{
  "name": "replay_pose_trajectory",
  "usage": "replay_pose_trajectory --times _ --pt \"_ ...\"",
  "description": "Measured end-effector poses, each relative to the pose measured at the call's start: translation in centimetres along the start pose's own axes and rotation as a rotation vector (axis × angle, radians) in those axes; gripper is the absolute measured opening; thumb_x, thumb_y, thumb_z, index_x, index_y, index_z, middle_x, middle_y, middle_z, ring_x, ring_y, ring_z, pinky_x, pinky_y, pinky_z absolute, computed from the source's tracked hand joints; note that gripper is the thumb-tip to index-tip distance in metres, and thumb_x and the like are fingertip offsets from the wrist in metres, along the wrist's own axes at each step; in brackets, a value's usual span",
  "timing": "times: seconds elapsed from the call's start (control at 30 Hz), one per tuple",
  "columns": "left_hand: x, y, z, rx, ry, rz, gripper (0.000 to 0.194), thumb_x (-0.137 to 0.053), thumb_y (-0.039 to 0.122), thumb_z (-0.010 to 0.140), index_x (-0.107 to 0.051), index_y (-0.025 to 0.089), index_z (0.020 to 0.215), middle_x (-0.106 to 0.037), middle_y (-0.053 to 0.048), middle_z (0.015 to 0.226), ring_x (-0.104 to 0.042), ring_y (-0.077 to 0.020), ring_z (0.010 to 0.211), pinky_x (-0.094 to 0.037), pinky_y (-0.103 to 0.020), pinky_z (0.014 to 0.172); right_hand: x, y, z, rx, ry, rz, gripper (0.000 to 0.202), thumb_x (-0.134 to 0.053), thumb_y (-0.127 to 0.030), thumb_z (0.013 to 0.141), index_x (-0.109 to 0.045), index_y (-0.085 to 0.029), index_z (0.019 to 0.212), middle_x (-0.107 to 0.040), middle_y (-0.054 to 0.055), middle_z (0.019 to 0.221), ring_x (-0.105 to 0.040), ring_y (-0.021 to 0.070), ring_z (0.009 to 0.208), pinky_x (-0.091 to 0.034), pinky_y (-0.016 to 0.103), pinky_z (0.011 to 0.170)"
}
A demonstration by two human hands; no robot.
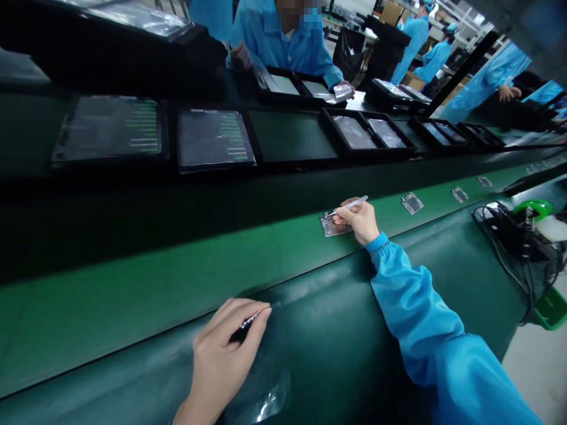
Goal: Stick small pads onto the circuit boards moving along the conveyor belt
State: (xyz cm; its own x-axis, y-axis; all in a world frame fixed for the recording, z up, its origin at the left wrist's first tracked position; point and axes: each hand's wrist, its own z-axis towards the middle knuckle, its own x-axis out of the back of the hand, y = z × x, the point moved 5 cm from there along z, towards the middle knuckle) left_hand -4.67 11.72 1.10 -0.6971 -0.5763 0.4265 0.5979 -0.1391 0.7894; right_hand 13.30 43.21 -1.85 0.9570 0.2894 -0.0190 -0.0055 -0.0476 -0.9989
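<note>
My right hand (357,219) is closed around slim, pale tweezers (359,201), with their tip down at the upper left of a circuit board (333,226). That board lies flat on the green conveyor belt (248,251), partly covered by my fingers. Lower and nearer to me, my left hand (225,348) pinches a clear plastic sheet (270,392) between thumb and fingertips. The sheet hangs over the dark green bench, and its edges are hard to make out. A small dark and silvery edge shows inside the curl of the left hand.
Several more boards, one a circuit board (411,203), lie along the belt to the right. Black trays (292,159) with film-covered panels line the far side. A co-worker (283,41) handles film opposite. Cables and a green bin (551,310) are at right.
</note>
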Motion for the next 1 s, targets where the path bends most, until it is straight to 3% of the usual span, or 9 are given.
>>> replay_pose_trajectory --times 0.33,0.63,1.0 --pt "-0.5 0.1 0.4 -0.014 0.005 0.021 0.008 -0.069 0.019 0.089 -0.073 0.022 0.082 -0.073 0.001 0.077 -0.068 -0.015 0.067 -0.055 -0.026 0.064 1.6 0.8 1.2 0.005 0.062 -0.025 0.047 -0.093 -0.035 0.053 -0.058 -0.017 0.078 -0.069 0.002 0.058 -0.07 0.0182 0.052 -0.062 0.026 0.05" --pt "-1.1 0.2 0.6 -0.013 0.01 0.014 0.006 -0.07 0.021 0.088 -0.072 0.023 0.082 -0.073 0.001 0.077 -0.069 -0.0156 0.067 -0.055 -0.026 0.065 2.8 0.8 1.7 0.028 0.068 -0.078 0.043 -0.089 -0.037 0.057 -0.059 -0.017 0.081 -0.07 0.003 0.061 -0.071 0.0189 0.055 -0.062 0.03 0.056" --pt "-2.0 0.0 0.8 -0.019 0.006 0.029 0.008 -0.069 0.022 0.09 -0.072 0.023 0.083 -0.073 0.0 0.079 -0.069 -0.0154 0.069 -0.054 -0.026 0.067 3.7 0.2 -0.2 0.14 0.021 -0.262 0.029 -0.078 -0.041 0.07 -0.065 -0.018 0.083 -0.069 0.003 0.07 -0.069 0.0191 0.063 -0.059 0.031 0.059"
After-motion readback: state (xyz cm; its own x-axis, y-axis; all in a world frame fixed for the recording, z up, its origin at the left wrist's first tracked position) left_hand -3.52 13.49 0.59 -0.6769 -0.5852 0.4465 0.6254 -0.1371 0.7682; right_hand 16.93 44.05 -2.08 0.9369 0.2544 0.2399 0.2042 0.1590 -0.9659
